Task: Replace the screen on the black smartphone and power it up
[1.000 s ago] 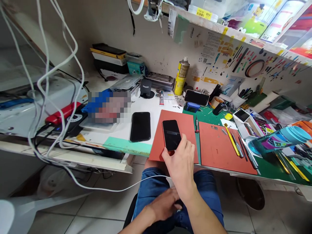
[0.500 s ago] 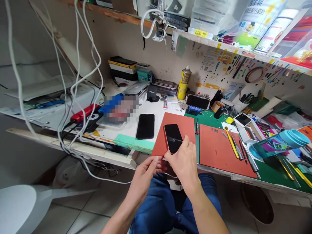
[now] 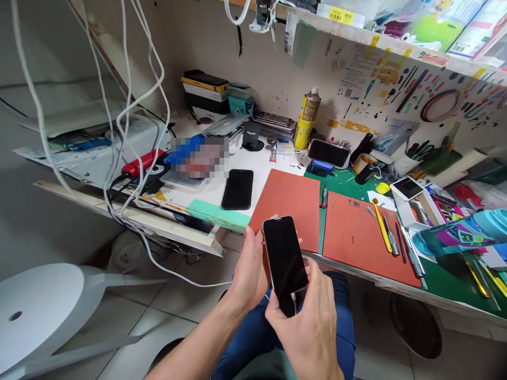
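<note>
Holding a dark-screened phone [image 3: 284,261] above our lap, just short of the bench edge, we have it gripped from both sides. Our left hand [image 3: 249,269] wraps its left edge and back, fingers closed on the body, thumb along the side. Our right hand [image 3: 311,316] is pinched on the phone's bottom end, where a white cable plug [image 3: 294,298] sits at the port; whether the plug is fully seated we cannot tell.

Just beyond the left hand's fingertips lies a red mat [image 3: 291,203] on the workbench [image 3: 356,264], bare on top. Further out from that hand, up and to its left, a second black phone [image 3: 238,189] lies flat, screen dark, on a white surface with a green strip [image 3: 217,215] at the near edge. To the right of the right hand, past a narrow green gap, a second red mat [image 3: 362,237] lies flat, and along its far right edge we see a yellow-handled tool [image 3: 381,227] and some grey tools beside it. Far ahead of both hands a yellow spray can [image 3: 308,119] stands upright against the wall. White cables [image 3: 127,132] hang well off to the left of the left hand.
</note>
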Demonstrator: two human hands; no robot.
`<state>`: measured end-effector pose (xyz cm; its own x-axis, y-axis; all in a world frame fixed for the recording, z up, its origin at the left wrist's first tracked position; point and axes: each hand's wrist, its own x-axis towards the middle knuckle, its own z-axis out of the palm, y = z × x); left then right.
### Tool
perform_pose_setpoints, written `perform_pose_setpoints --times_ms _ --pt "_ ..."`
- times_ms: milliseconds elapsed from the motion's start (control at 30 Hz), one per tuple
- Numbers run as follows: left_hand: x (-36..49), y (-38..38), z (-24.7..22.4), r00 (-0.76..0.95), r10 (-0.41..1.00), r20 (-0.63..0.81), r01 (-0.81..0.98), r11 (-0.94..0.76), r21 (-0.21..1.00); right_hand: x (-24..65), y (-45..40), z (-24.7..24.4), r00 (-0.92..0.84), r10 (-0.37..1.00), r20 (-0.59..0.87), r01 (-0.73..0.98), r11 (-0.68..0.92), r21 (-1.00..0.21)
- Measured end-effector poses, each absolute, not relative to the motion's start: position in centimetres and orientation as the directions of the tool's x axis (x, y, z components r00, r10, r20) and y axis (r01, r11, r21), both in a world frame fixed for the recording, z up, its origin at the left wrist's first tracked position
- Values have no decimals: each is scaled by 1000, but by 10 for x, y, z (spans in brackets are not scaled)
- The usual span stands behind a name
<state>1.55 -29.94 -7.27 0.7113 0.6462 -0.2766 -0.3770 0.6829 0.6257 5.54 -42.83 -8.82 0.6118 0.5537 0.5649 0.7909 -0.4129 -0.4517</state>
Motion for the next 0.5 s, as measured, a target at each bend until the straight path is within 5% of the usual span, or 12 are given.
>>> perform_pose_setpoints --times_ms 167,500 --pt "27 -307 -69 740 613 -277 -430 747 507 42 -441 -98 593 552 587 805 -380 -456" --pt "20 -319 -70 718 642 -269 -474 734 487 28 -456 -113 594 504 626 803 -334 -493"
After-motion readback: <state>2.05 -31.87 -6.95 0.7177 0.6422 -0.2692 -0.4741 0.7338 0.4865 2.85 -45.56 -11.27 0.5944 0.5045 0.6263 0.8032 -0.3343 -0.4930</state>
